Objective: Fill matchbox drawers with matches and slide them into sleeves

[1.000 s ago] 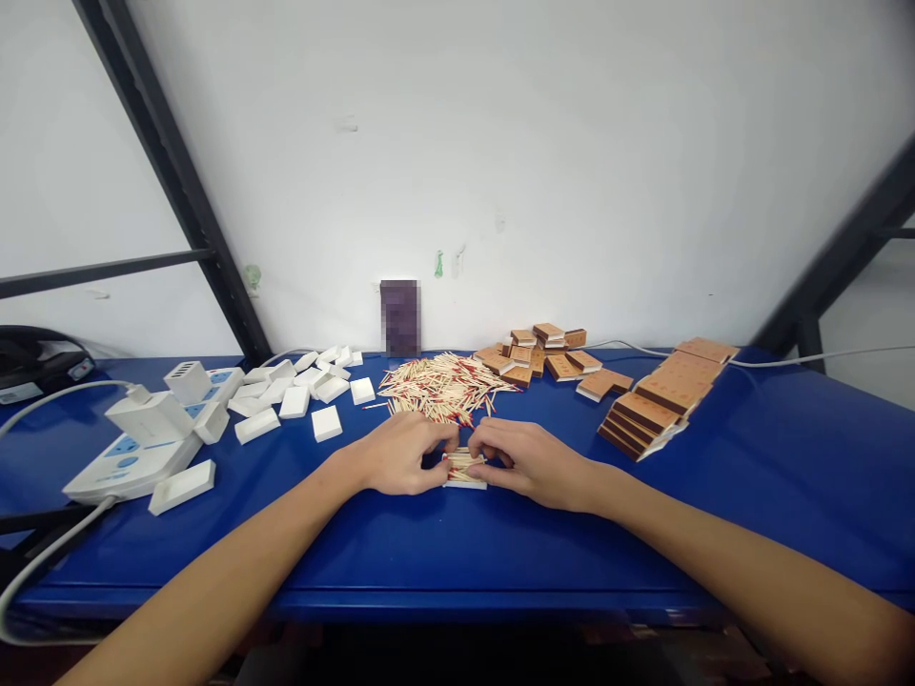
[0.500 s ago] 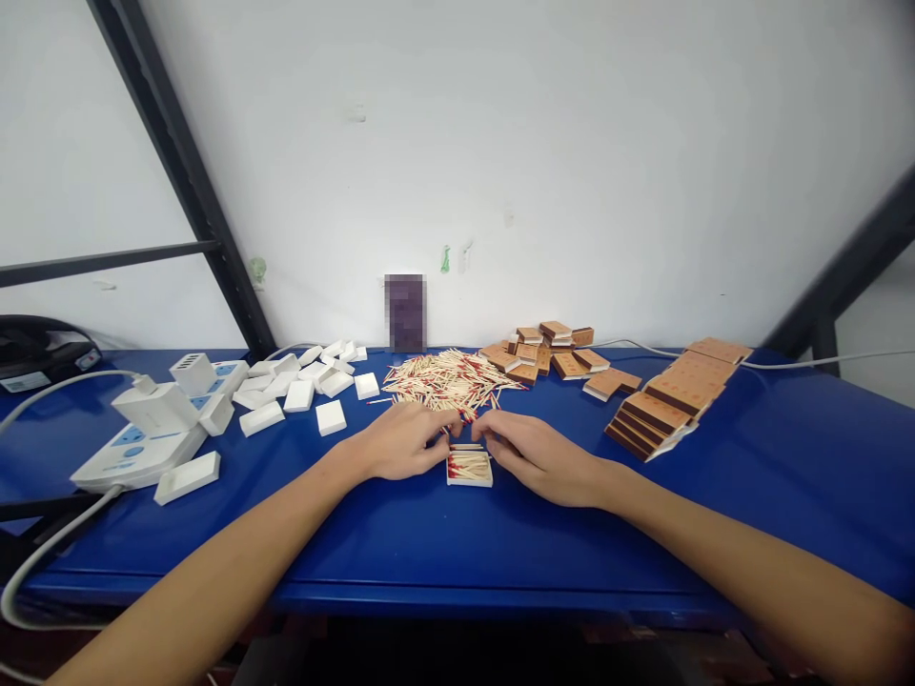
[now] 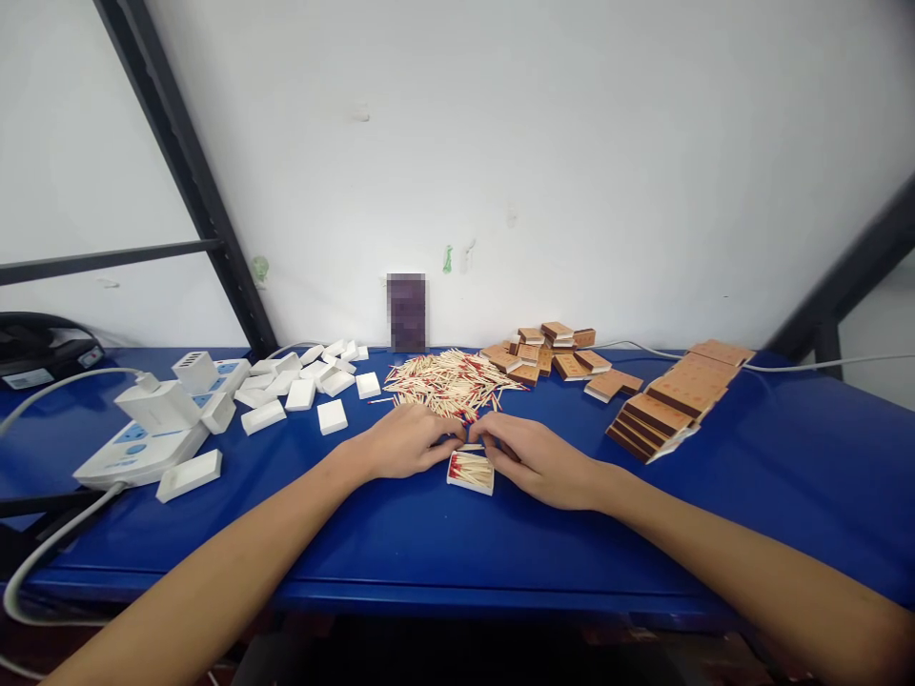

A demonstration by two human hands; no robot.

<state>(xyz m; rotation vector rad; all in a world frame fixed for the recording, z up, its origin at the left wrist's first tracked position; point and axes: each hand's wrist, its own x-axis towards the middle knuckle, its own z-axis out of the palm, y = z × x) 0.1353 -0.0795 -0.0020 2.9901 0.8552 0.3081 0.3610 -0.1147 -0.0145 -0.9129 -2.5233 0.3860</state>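
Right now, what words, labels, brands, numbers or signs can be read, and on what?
No text is legible.
Match-filled tray: no visible print.
White label on black device: too small.
Power strip: markings too small.
Brown matchbox sleeves: print too blurred.
Purple rectangle: pixelated.

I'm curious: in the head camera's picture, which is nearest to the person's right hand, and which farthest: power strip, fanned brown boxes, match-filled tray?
1. Match-filled tray: just left of the right hand.
2. Fanned brown boxes: off to the right.
3. Power strip: far over on the left.
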